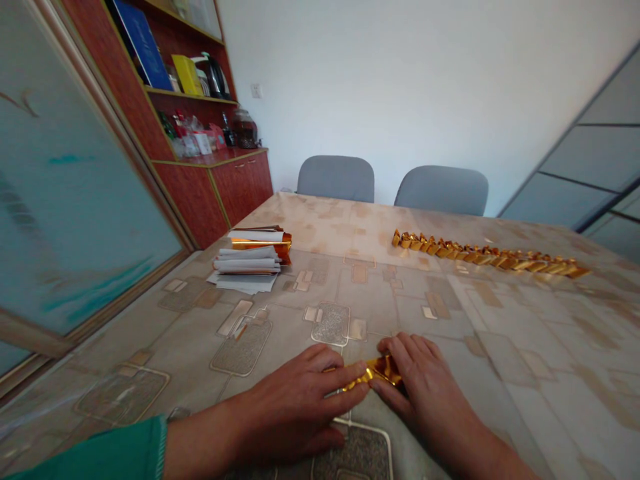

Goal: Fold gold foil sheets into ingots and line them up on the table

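Foil piece (383, 367), gold, lower centre of frame | left hand (305, 393): fingers on its left part, can't tell if pinching | right hand (425, 375): thumb and fingers clamped on right end | tip: keep pressure light, even; thin foil likely creases easily

"How is that bare left hand (310, 387) lying?"

"It's lying palm down, its slightly bending fingers pointing toward the other hand, its thumb (327, 439) resting closer to the body."

"And the bare right hand (427, 383)?"

"That one's facing it, back uppermost, fingers curling close together, thumb (393, 398) pointing toward the left fingertips."

"The arms?"

"Both forearms are slanting inward. A green cloth sleeve (110, 455) is covering part of the left forearm (205, 433); the right forearm (493, 450) is showing bare."
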Demonstrator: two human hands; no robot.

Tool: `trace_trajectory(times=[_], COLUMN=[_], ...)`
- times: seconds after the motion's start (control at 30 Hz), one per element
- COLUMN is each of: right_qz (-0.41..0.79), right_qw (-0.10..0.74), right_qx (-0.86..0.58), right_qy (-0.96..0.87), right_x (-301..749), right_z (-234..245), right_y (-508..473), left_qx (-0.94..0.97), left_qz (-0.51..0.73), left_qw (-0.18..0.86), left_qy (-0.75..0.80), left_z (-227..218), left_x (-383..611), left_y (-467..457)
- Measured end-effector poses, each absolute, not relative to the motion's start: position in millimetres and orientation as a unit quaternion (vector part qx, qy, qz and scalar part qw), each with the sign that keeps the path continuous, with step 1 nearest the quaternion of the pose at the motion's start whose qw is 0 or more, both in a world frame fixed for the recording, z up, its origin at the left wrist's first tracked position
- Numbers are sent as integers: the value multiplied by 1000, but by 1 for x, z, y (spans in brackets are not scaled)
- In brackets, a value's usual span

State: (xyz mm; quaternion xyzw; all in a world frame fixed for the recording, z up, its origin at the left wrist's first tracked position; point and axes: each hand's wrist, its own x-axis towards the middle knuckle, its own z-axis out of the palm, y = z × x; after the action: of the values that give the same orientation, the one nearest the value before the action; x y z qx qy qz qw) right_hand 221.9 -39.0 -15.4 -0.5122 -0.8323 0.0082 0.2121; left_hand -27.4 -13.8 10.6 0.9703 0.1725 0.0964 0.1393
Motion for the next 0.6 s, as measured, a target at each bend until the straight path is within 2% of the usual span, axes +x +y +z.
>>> trace_trajectory(times=[0.43,0.6], right_qz=[66,41], right_qw=[185,205], right_qx=[-520,-543], right_qy=[-831,-813], right_x=[227,217], right_z=[-9,-12], right_y=[-37,-41], left_qx=[968,966], left_qz=[28,16], left_qw=[193,205], left_qy=[156,154], left_z=[27,26], left_x=[-35,-36], left_y=[-3,-5])
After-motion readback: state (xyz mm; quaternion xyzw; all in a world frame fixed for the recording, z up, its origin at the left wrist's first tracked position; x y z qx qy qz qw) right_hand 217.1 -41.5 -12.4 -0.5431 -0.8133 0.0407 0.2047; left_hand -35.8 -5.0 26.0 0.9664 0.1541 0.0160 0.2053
